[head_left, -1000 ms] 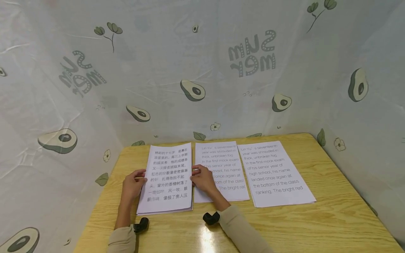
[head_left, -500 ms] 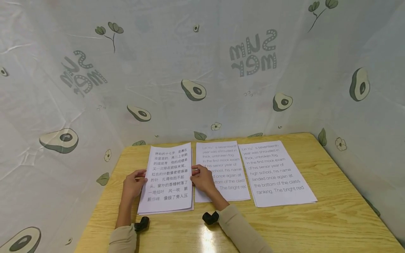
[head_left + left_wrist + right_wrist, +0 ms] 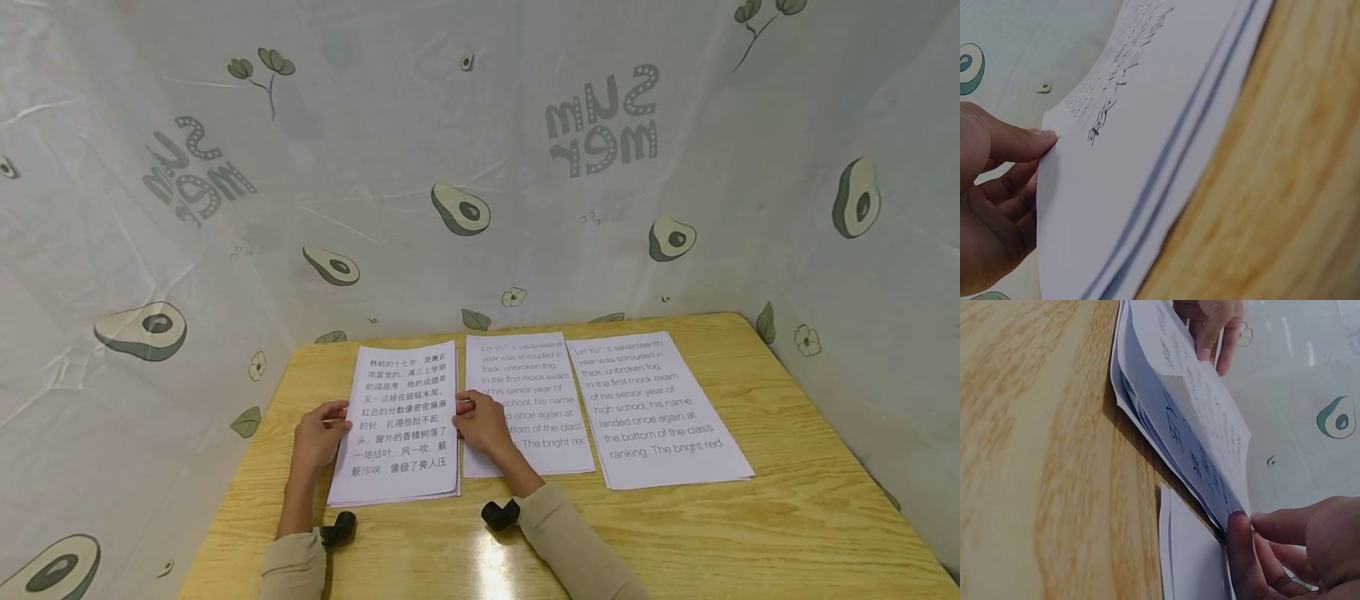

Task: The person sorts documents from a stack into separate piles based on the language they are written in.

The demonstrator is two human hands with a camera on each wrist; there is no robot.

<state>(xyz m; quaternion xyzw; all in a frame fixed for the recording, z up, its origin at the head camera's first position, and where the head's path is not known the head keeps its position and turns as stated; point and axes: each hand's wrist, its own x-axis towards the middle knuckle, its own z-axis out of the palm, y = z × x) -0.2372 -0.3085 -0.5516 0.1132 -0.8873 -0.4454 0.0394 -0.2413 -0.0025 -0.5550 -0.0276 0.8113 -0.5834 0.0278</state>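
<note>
A stack of paper sheets [image 3: 397,417] printed with Chinese characters lies at the left of the table. My left hand [image 3: 318,433] pinches its left edge, the thumb [image 3: 1022,142] over the top and the fingers beneath. At the opposite edge my right hand [image 3: 483,425] pinches the sheets between thumb and index finger [image 3: 1241,544]. In the right wrist view the stack [image 3: 1147,381] has slightly spread layers and the top sheet bends upward. The right hand reaches over a middle stack of English-printed sheets [image 3: 525,358], hiding part of its text.
Another stack of English-printed sheets [image 3: 660,417] lies to the right, close beside the middle one. All rest on a wooden table [image 3: 810,517]. A pale curtain with avocado prints [image 3: 461,208] encloses the back and sides.
The hands keep their places on the two edges of the Chinese-printed stack. Less of the lower sheets shows at its bottom edge. The head view has shifted slightly.
</note>
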